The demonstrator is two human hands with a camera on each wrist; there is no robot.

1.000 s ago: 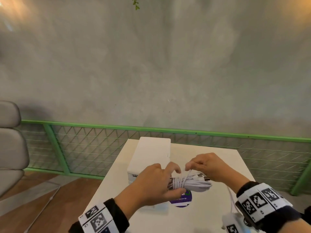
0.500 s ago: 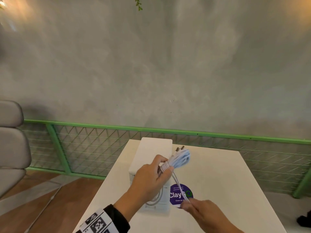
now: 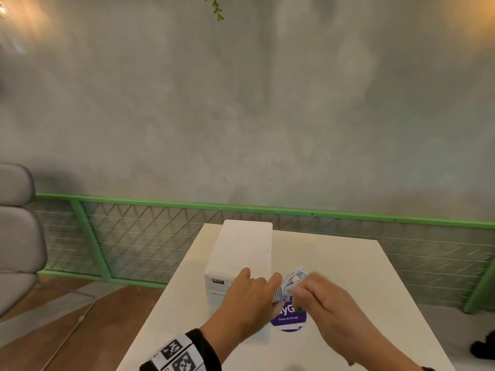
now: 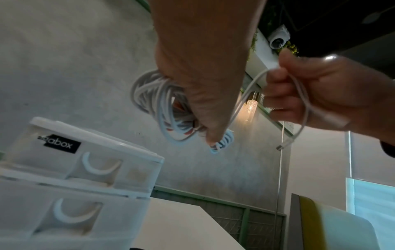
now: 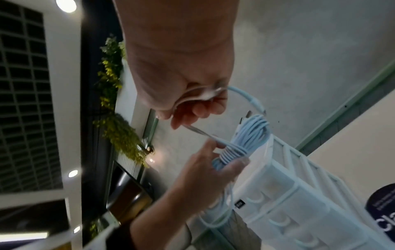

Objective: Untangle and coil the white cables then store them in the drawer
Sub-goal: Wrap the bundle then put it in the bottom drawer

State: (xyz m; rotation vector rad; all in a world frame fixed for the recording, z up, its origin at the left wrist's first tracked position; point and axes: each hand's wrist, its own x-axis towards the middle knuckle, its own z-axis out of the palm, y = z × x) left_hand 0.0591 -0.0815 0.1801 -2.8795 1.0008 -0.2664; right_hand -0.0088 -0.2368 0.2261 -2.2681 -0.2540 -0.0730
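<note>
Head view: the left hand [image 3: 249, 298] grips the coiled white cable [image 3: 290, 283] above the table [image 3: 348, 277], just beside the drawer unit [image 3: 241, 253]; the right hand [image 3: 321, 301] pinches its loose end [image 4: 280, 146].

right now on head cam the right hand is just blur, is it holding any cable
observer: yes, the right hand pinches the loose tail of the white cable; the left hand grips the wrapped bundle.
operator: where's the tail's end
observer: it loops out of the right hand, and its plug hangs free below that hand.
operator: drawers open
observer: no, from the left wrist view the two drawers that show on the drawer unit both sit shut.
</note>
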